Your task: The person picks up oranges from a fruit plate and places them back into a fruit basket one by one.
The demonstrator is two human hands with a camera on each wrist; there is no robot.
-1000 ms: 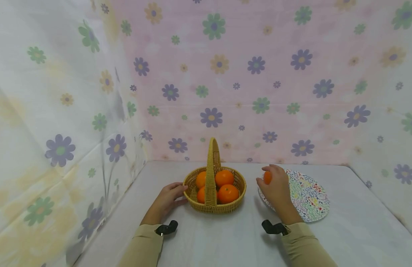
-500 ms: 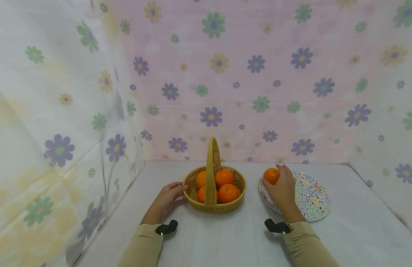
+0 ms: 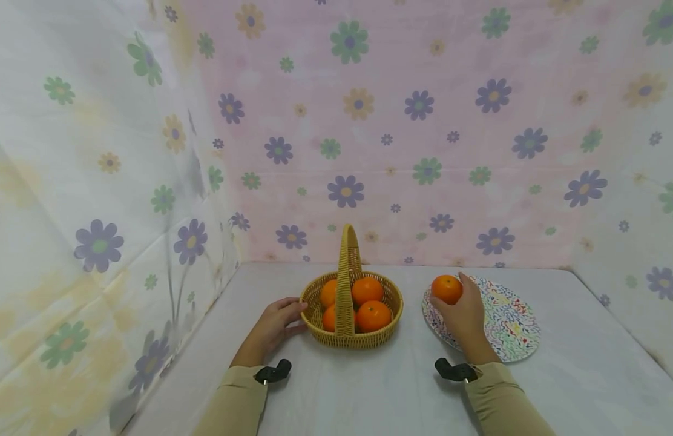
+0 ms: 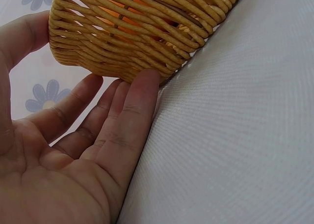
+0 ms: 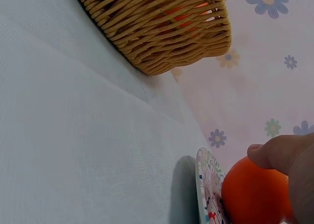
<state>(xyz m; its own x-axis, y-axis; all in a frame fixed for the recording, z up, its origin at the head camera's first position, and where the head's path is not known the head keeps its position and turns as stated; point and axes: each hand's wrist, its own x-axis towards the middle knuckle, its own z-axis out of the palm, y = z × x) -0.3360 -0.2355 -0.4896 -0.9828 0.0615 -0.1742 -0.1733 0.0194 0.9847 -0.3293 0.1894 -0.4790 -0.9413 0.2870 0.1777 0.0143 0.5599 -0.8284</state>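
Observation:
A yellow wicker basket (image 3: pixel 344 342) with a tall arched handle stands mid-table and holds several oranges (image 3: pixel 373 316). At its left side, my left hand (image 3: pixel 270 322) holds it, thumb at the rim and fingertips against the lower wall, as the left wrist view shows. My right hand (image 3: pixel 468 309) grips a single orange (image 3: pixel 446 289) over the left part of a round plate (image 3: pixel 513 321) with multicoloured speckles. In the right wrist view, the thumb lies across the held orange (image 5: pixel 252 194), which appears to touch the plate (image 5: pixel 202 184). The other right fingers are mostly hidden there.
A white cloth covers the table (image 3: pixel 364 393). Flower-printed fabric (image 3: pixel 391 151) hangs behind it, with more at the left and right sides. Tan sleeves (image 3: pixel 233 399) and black wrist mounts (image 3: pixel 273 371) are on both forearms.
My right hand has shifted slightly right with the orange, from the plate's left edge further over the plate, and turned so more of the fruit shows. The left hand and basket stay put.

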